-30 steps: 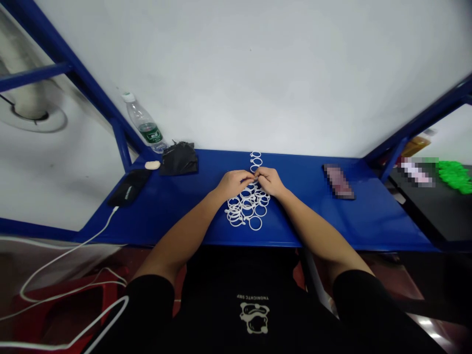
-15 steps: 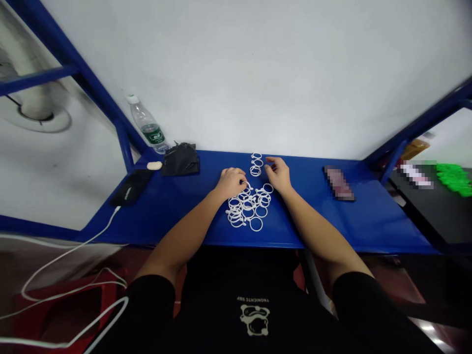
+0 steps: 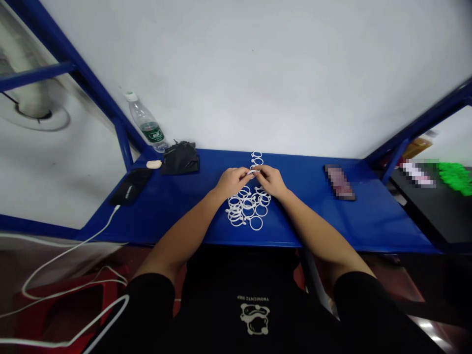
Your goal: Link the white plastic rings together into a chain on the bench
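Between my two hands a white plastic ring is held, seen nearly edge-on. My left hand pinches its left side, and my right hand grips its right side with the fingertips. Just below my hands, a loose pile of white rings, each with a small knob, lies on the blue table. Beyond my fingers a short column of white rings runs toward the wall; its nearest part is partly hidden by my hands.
At the left stand a plastic bottle, a crumpled black bag, a small beige piece and a black power bank with a white cable. A phone lies at the right. Blue frame bars edge the table.
My hands have come together above the pile. My right hand has moved left and down from beside the column, and a ring is now held between both hands.
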A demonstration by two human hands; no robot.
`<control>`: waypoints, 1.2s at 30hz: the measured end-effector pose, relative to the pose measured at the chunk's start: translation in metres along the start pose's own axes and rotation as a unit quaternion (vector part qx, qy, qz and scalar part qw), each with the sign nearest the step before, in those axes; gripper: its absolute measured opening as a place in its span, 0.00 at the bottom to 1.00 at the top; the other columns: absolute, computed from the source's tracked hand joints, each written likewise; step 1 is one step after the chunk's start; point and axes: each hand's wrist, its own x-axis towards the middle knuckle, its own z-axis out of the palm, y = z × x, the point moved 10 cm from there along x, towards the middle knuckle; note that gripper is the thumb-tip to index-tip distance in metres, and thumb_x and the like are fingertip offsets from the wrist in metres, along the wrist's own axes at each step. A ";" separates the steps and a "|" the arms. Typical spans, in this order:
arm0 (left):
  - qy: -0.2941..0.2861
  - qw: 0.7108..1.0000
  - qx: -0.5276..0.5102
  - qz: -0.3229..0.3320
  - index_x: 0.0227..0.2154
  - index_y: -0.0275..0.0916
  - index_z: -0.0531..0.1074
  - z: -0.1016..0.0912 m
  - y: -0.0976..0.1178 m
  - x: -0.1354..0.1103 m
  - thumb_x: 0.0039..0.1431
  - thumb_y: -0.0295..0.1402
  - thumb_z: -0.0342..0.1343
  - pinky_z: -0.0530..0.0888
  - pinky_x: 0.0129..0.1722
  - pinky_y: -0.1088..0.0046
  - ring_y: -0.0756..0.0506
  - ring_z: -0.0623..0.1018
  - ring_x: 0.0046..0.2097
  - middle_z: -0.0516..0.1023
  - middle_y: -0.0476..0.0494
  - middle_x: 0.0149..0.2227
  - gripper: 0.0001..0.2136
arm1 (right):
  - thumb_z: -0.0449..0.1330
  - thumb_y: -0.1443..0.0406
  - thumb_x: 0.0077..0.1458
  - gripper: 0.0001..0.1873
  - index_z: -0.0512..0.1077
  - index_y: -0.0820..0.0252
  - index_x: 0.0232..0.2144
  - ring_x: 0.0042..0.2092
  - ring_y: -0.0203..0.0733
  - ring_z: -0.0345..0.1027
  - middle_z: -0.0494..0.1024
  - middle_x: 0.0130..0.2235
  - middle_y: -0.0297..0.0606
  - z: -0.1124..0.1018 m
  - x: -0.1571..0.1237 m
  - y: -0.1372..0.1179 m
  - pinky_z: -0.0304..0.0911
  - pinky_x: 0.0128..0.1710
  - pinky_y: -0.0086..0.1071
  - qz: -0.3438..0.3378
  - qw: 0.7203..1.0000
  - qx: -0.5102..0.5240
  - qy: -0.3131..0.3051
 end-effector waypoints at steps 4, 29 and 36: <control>-0.009 0.999 -0.035 -0.017 0.40 0.40 0.79 0.000 -0.005 0.000 0.76 0.36 0.56 0.71 0.38 0.70 0.46 0.83 0.36 0.86 0.47 0.34 0.09 | 0.55 0.64 0.70 0.16 0.80 0.55 0.53 0.47 0.48 0.81 0.87 0.49 0.43 0.000 -0.001 -0.005 0.75 0.50 0.41 -0.031 0.999 0.011 0.001; -0.156 0.985 0.070 0.016 0.43 0.43 0.85 0.020 -0.011 -0.005 0.63 0.38 0.67 0.77 0.54 0.59 0.39 0.82 0.48 0.85 0.42 0.45 0.09 | 0.60 0.66 0.63 0.17 0.81 0.56 0.52 0.40 0.46 0.77 0.80 0.57 0.48 -0.024 0.003 0.037 0.78 0.44 0.44 0.052 0.992 -0.061 0.094; -0.154 0.986 0.062 -0.006 0.35 0.43 0.84 0.026 -0.022 -0.006 0.64 0.33 0.61 0.77 0.45 0.66 0.42 0.82 0.40 0.84 0.43 0.40 0.06 | 0.60 0.66 0.66 0.12 0.81 0.55 0.47 0.41 0.46 0.76 0.83 0.48 0.44 -0.008 0.003 0.023 0.76 0.46 0.43 0.001 0.999 -0.034 0.027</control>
